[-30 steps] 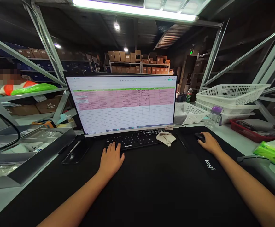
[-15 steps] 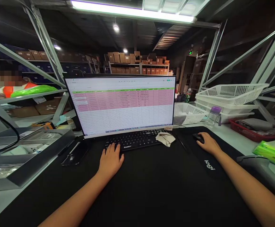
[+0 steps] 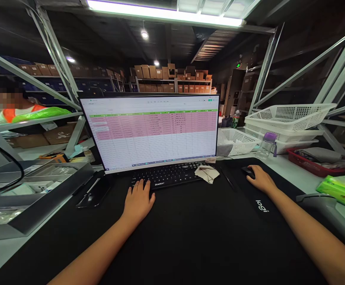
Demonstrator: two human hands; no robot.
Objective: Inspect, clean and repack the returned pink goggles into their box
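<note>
My left hand rests flat at the left end of a black keyboard, its fingertips on the keys and its fingers apart. On the right, my right hand is curved over a black computer mouse on the dark desk mat. Behind the keyboard stands a monitor showing a spreadsheet with a green header and pink rows. A crumpled beige cloth lies over the keyboard's right end, with a dark pen beside it.
A phone lies left of the keyboard, near a grey divided tray. To the right are white baskets, a purple-lidded bottle, a red tray, a green tissue pack and a grey device. Another person sits at far left.
The view has shifted very slightly. Both hands stay in place, the left on the keyboard and the right on the mouse.
</note>
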